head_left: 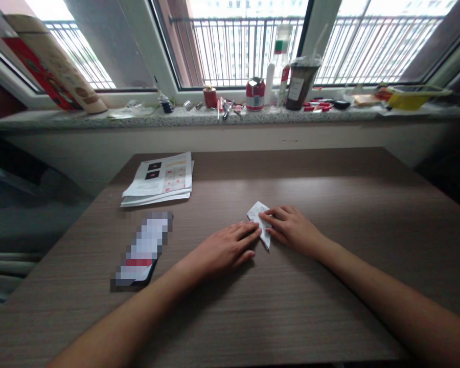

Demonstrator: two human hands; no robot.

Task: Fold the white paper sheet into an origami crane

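A small folded piece of printed paper (257, 208) lies on the brown wooden table (329, 296), with one narrow point toward me. My left hand (230, 245) rests beside it, fingers stretched out and fingertips on its left edge. From the other side my right hand (291, 229) touches the paper with spread fingertips, its palm low over the table. Both hands cover part of the paper, so its full shape is hidden. Neither hand grips it.
A stack of printed sheets (161, 179) lies at the back left of the table. Nearer me is a phone (147, 245) with a blurred-out screen. Along the granite windowsill (191, 118) stand a red can (255, 94), a dark lidded cup (301, 84), a clear bottle (281, 61) and a yellow basket (408, 99).
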